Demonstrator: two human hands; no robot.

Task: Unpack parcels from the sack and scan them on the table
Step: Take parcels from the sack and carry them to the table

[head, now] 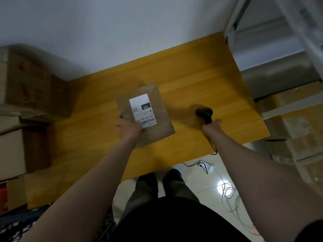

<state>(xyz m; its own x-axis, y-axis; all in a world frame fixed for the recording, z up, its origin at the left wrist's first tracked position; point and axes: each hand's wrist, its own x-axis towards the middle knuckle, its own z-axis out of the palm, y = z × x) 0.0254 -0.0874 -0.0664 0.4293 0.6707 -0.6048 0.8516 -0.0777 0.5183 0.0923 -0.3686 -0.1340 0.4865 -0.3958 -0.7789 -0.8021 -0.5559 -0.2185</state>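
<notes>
Near the middle of the frame, a brown parcel (153, 119) sat on the yellow table (201, 81), its white label (142, 110) facing up. The left hand (128, 127) gripped its near-left corner, fingers curled round the edge. The hand lay right against the barcode end of the label, and whether the parcel lay flat or was tipped up was not clear. To the right, well apart from the parcel, the right hand (212, 127) was wrapped round the handle of a black scanner (204, 112), whose head pointed away toward the wall, not at the label. The likeliest failure was a missed read, because the left hand could shade or cover the last bars, or the scanner could be swung in at a poor angle. The scanner's cable (214, 150) dropped over the table's near edge toward a power strip (206, 166) on the floor. It could catch on that edge and jerk the aim. A loose one-corner grip might also let the parcel slide.
</notes>
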